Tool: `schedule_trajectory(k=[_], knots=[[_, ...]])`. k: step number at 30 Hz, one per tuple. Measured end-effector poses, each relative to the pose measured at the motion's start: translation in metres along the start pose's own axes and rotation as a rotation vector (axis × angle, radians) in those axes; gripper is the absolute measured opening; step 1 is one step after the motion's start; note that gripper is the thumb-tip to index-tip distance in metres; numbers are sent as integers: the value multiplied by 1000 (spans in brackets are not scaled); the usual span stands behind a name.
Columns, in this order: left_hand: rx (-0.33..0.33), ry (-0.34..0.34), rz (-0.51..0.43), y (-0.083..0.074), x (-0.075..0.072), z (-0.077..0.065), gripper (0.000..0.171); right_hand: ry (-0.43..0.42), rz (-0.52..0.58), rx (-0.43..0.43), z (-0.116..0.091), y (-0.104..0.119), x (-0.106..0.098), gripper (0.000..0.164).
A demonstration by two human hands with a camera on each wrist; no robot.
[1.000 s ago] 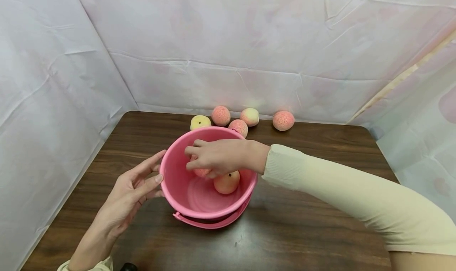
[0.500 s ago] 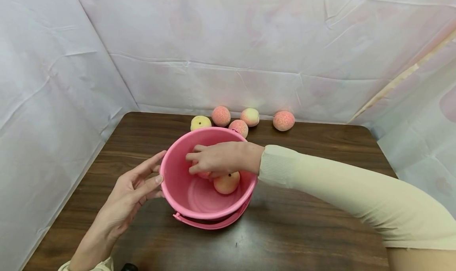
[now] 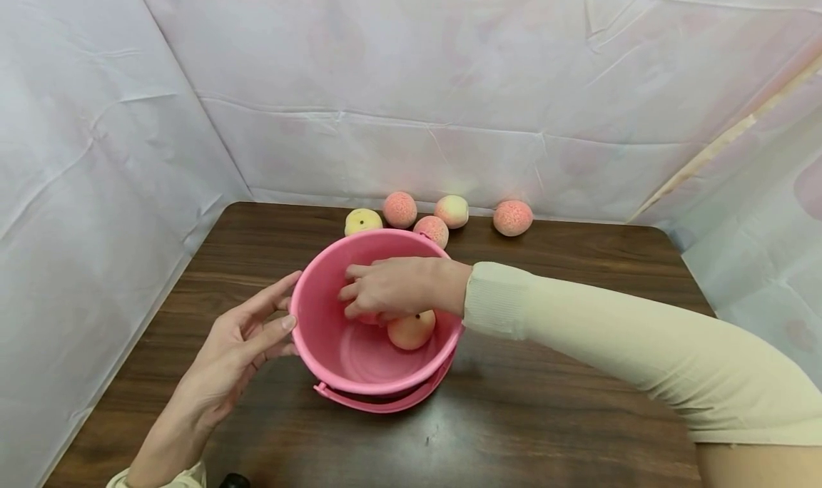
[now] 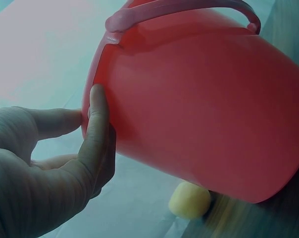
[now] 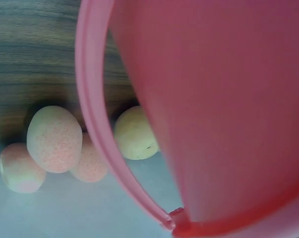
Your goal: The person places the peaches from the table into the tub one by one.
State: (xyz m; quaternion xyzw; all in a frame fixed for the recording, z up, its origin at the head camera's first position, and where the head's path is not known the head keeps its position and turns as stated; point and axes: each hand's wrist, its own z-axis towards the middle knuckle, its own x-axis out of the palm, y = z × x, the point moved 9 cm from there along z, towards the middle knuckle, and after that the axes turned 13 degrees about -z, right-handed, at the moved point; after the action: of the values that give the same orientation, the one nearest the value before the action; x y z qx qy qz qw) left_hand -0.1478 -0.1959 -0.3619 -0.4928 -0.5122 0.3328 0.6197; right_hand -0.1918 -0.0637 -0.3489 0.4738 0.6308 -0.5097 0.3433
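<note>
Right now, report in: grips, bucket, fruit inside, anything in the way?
Left grip holds pink bucket by its rim. Right grip inside, around mostly hidden pink fruit. Possible obstacle: pale orange fruit beside it.

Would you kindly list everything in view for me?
bucket: one, pink, on table
handle: one, pink, bucket's near side
orange fruit: one, pale orange, in bucket
pink fruits: four, pink, one in bucket, three beyond
yellow fruit: one, yellow, beyond bucket
two-tone fruit: one, pink-and-cream, beyond bucket
table: one, brown, under bucket
sheeting: uncounted, white with pink, around table
dark object: one, black, bottom edge
sleeves: two, cream, lower left and right
left hand: one, bare, gripping bucket
right hand: one, bare, holding pink fruit in bucket
</note>
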Motion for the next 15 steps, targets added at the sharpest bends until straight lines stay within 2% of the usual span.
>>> schedule_trajectory(k=[5,15], knots=[[4,6,-11,0,0,1,61,19,13,1,1,2,0,23],[4,-4,-2,0,0,0,60,12,-58,15,3,2,-2,22]])
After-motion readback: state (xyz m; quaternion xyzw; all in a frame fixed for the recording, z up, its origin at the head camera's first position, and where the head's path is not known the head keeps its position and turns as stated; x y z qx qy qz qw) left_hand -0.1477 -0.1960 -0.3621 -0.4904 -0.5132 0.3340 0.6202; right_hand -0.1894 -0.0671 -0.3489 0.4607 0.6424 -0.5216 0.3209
